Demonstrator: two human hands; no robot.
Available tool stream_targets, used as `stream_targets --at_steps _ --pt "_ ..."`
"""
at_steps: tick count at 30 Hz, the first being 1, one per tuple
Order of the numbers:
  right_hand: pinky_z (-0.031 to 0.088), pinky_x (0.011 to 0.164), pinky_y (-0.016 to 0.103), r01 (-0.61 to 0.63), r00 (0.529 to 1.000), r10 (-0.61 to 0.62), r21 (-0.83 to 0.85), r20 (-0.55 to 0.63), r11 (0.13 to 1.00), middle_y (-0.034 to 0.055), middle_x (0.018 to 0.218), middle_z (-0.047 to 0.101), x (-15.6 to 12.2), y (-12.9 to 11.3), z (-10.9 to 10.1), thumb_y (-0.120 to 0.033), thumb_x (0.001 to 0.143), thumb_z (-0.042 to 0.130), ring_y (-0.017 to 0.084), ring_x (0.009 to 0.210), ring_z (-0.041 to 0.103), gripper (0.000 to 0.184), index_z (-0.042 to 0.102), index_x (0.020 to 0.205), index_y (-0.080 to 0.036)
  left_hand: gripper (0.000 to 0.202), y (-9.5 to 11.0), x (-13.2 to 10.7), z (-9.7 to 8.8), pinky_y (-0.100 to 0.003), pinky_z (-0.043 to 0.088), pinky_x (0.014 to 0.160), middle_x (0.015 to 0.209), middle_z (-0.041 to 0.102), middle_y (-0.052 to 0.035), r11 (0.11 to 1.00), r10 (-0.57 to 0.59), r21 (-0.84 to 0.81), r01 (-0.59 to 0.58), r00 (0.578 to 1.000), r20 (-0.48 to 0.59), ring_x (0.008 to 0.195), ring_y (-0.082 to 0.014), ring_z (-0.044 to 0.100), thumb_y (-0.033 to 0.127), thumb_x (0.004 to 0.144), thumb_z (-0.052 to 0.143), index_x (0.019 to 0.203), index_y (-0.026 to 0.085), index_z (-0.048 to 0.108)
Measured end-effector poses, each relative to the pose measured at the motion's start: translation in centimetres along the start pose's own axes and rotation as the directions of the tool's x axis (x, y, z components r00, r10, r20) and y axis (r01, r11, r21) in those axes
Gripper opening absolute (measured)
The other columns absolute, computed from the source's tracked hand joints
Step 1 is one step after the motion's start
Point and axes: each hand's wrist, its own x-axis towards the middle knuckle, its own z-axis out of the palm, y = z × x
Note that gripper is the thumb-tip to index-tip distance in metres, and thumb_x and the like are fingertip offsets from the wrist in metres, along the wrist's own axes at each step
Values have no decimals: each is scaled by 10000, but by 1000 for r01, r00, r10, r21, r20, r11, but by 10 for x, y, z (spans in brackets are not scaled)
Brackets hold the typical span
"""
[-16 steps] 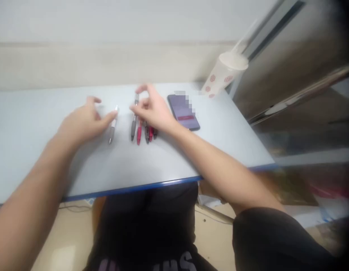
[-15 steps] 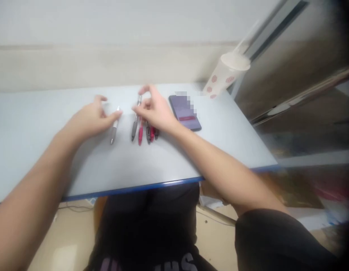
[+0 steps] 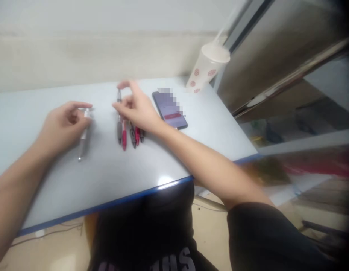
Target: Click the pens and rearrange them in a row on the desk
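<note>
White pen shifted left; cup holds straw.

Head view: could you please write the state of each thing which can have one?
Left hand: closed on the white pen
White pen: slanted, lower end free of the fingers
Right hand: fingers bent over the row of pens; grip unclear
Row of pens: side by side, partly covered
Phone: face up, screen lit
Cup: standing, lid on, straw in
</note>
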Motion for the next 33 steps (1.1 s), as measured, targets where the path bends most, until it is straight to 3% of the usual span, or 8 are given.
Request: stream_targets --at_steps 3,8,14,23,25,28,31,33 --pt "499 666 272 -27 999 28 11 -34 1000 -97 718 573 2 3 -2 -259 938 635 127 643 629 328 460 1216 -250 381 12 -1 2 -321 438 645 689 540 43 985 0 -174 -4 1000 -24 633 -172 516 373 851 643 1202 232 688" --pt "477 616 286 -64 998 64 7 7 998 -93 703 576 -1 -6 1 -294 928 667 140 596 595 295 443 1118 -267 334 20 -5 1 -331 415 634 653 500 61 971 21 -239 -23 1000 -10 612 -153 489 293 842 633 1169 238 676" --pt "473 607 280 -61 997 61 4 36 998 -94 690 585 -4 -15 8 -315 927 672 142 586 608 291 441 1099 -275 362 14 -3 3 -338 478 707 660 528 61 962 37 -272 -32 999 12 671 -169 580 285 848 633 1204 232 673" --pt "490 690 299 3 996 0 -42 91 999 -101 664 554 -1 -5 4 -404 951 655 163 653 615 312 457 1142 -258 437 1 7 8 -337 524 799 763 617 30 937 90 -343 -68 995 50 742 -192 627 344 833 677 1248 208 659" --pt "513 782 336 47 996 -33 -162 88 986 -53 765 626 0 -3 3 -399 954 665 183 751 640 324 494 1179 -241 454 2 6 6 -337 525 792 779 620 25 935 93 -348 -74 995 40 741 -194 624 365 844 673 1270 210 652" --pt "479 1005 440 122 991 -87 -427 100 896 94 1104 722 0 0 0 -359 946 691 276 1077 629 334 582 1220 -202 462 3 6 4 -338 522 781 784 614 21 931 107 -354 -87 994 36 739 -195 618 372 858 667 1289 206 644" --pt "388 1132 521 133 988 -56 -597 146 791 172 1357 674 -1 3 0 -366 955 695 361 1276 529 416 620 1313 -168 457 4 5 3 -341 519 774 770 609 24 936 106 -343 -84 993 47 730 -193 615 363 860 670 1286 200 645" --pt "360 1165 539 105 991 -27 -618 135 779 176 1430 644 -3 5 1 -406 989 656 377 1336 502 451 615 1374 -173 454 6 4 3 -346 520 763 760 610 24 941 94 -331 -68 994 63 726 -198 621 367 860 677 1282 200 648"
